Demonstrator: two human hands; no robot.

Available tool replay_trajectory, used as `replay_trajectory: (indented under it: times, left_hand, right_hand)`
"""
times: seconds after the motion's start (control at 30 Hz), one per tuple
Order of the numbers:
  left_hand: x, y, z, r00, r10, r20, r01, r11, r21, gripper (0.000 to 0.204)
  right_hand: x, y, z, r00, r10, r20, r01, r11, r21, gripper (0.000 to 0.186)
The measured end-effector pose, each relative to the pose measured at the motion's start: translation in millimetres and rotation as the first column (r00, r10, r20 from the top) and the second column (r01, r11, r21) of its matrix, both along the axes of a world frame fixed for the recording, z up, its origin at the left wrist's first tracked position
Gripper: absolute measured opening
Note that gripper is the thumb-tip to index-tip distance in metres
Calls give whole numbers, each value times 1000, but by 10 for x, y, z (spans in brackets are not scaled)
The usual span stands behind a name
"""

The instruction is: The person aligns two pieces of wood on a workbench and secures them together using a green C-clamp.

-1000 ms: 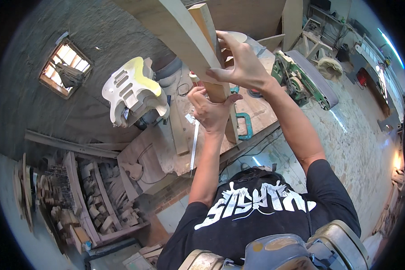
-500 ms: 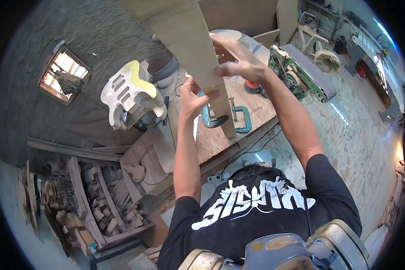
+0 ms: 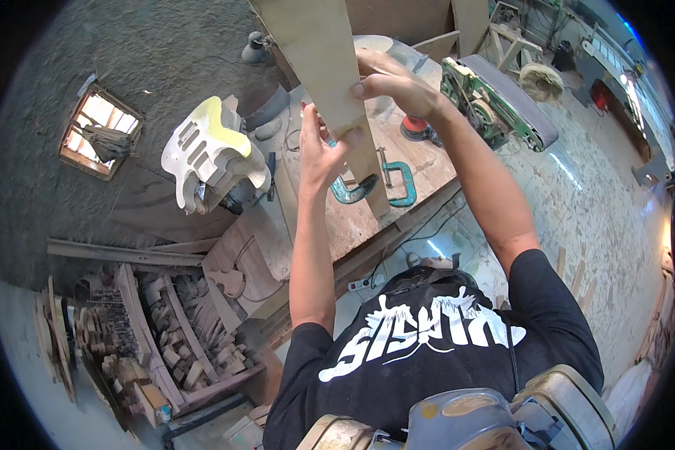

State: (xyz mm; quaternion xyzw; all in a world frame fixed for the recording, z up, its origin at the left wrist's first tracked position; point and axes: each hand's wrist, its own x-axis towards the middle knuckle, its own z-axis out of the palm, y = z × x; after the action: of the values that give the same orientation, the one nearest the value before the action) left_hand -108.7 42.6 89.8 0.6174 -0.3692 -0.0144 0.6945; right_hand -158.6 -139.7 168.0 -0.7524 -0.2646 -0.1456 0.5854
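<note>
From here I have the wooden board (image 3: 315,52) raised above the desk (image 3: 431,161), gripped by 2 hands. The left hand (image 3: 322,161) pinches its near end, thumb on the face, fingers (image 3: 309,127) partly curled at the left edge; the right hand (image 3: 411,94) spans the right edge, thumb on the face, other fingertips hidden behind it. 2 teal C-clamps (image 3: 407,186) sit on the desk's near side. On the near left, a wooden bin (image 3: 221,388) holds a jumbled heap of offcuts (image 3: 176,352) between its long slats (image 3: 144,330).
</note>
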Motion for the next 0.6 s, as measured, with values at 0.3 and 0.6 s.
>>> replay_trajectory:
  times: [0.3, 0.6]
  left_hand:
    - [-192, -336, -165, 890, 425, 166, -423, 905, -48, 55]
    - [-56, 81, -226, 954, 222, 201, -203, 973, -113, 62]
  right_hand:
    - [-60, 159, -6, 998, -70, 6, 70, 995, -67, 72]
    - [93, -172, -326, 994, -48, 95, 42, 997, 66, 68]
